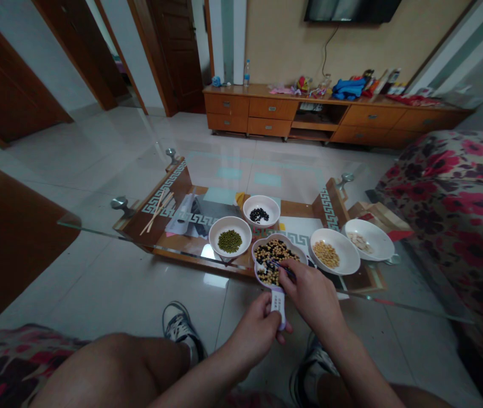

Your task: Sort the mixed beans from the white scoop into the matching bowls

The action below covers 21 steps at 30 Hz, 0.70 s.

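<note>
My left hand (pixel 262 326) is closed round the handle of a lilac-rimmed dish (pixel 281 309), which is filled with mixed black and yellow beans (pixel 273 252) and a few white pieces. In my right hand (pixel 309 286) are thin dark tweezers (pixel 282 267), their tips down among the beans; the fingers hide most of them. Left of the dish stands a white bowl of green beans (pixel 230 241). Behind it, another white bowl holds black beans (pixel 259 215). To the right are a bowl of yellow beans (pixel 326 254) and a bowl of pale flat pieces (pixel 359 242).
All the bowls stand on a glass-topped table (pixel 109 232), its near edge just before my hands. Chopsticks (pixel 158 212) lie at the left. A flowered sofa (pixel 449 226) is at the right. Across the floor, a low wooden cabinet (pixel 270 116) carries several objects.
</note>
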Each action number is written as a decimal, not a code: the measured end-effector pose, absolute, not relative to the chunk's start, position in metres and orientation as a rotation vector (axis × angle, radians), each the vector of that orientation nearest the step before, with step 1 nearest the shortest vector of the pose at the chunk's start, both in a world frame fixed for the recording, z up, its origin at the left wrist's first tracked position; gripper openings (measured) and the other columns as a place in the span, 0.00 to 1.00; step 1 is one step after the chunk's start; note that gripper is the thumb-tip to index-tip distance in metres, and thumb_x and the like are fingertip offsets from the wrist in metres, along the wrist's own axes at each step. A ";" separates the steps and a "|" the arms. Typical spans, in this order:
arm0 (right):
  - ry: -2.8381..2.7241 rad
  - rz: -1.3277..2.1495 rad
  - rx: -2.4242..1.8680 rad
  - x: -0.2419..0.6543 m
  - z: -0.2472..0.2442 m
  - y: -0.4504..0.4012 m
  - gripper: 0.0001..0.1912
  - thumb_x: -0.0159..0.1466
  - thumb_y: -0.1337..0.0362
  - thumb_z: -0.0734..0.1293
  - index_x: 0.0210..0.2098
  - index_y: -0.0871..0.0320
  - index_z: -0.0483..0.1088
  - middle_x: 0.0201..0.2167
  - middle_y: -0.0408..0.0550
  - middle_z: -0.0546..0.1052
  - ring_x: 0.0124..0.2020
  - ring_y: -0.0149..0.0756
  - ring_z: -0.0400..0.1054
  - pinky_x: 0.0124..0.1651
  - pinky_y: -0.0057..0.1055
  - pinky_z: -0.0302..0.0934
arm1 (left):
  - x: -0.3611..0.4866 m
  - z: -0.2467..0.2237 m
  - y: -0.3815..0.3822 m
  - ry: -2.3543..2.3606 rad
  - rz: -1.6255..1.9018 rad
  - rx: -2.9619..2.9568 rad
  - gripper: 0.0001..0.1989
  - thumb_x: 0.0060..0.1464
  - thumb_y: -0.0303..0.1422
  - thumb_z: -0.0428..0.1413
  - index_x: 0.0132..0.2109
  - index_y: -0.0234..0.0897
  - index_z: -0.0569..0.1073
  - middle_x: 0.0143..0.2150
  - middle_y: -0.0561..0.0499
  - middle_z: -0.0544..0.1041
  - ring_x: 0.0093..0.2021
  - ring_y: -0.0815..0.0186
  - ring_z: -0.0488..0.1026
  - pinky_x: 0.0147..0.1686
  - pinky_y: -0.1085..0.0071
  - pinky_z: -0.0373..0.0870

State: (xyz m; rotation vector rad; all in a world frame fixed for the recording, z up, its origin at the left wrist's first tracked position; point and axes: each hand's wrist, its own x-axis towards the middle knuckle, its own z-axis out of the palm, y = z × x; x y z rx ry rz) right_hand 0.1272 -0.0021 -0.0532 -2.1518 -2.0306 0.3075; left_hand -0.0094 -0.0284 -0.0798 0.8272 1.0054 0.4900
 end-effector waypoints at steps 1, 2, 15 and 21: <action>-2.032 0.306 -2.151 0.127 -0.053 -0.002 0.14 0.67 0.59 0.59 0.45 0.52 0.74 0.37 0.46 0.81 0.35 0.35 0.75 0.32 0.27 0.57 | -0.009 -0.080 -0.029 1.001 0.495 0.826 0.18 0.48 0.28 0.46 0.48 0.31 0.65 0.30 0.50 0.73 0.25 0.70 0.66 0.26 0.73 0.62; -2.033 0.303 -2.148 0.127 -0.053 -0.002 0.14 0.67 0.59 0.59 0.45 0.51 0.74 0.37 0.46 0.81 0.35 0.36 0.75 0.32 0.27 0.56 | -0.009 -0.081 -0.029 0.997 0.500 0.826 0.18 0.48 0.28 0.46 0.48 0.30 0.65 0.30 0.50 0.73 0.25 0.69 0.66 0.26 0.73 0.62; -1.629 -0.321 -2.465 0.156 -0.027 -0.007 0.16 0.67 0.56 0.60 0.43 0.55 0.76 0.27 0.51 0.79 0.22 0.35 0.69 0.24 0.29 0.43 | -0.009 -0.082 -0.031 1.009 0.492 0.817 0.17 0.47 0.31 0.47 0.46 0.32 0.65 0.30 0.50 0.74 0.24 0.69 0.66 0.26 0.73 0.61; -1.549 -0.321 -2.570 0.160 -0.022 -0.009 0.16 0.66 0.55 0.60 0.42 0.55 0.76 0.22 0.52 0.76 0.20 0.36 0.69 0.22 0.29 0.41 | -0.010 -0.081 -0.030 1.015 0.481 0.816 0.14 0.47 0.33 0.48 0.42 0.34 0.66 0.30 0.50 0.74 0.24 0.70 0.66 0.27 0.73 0.59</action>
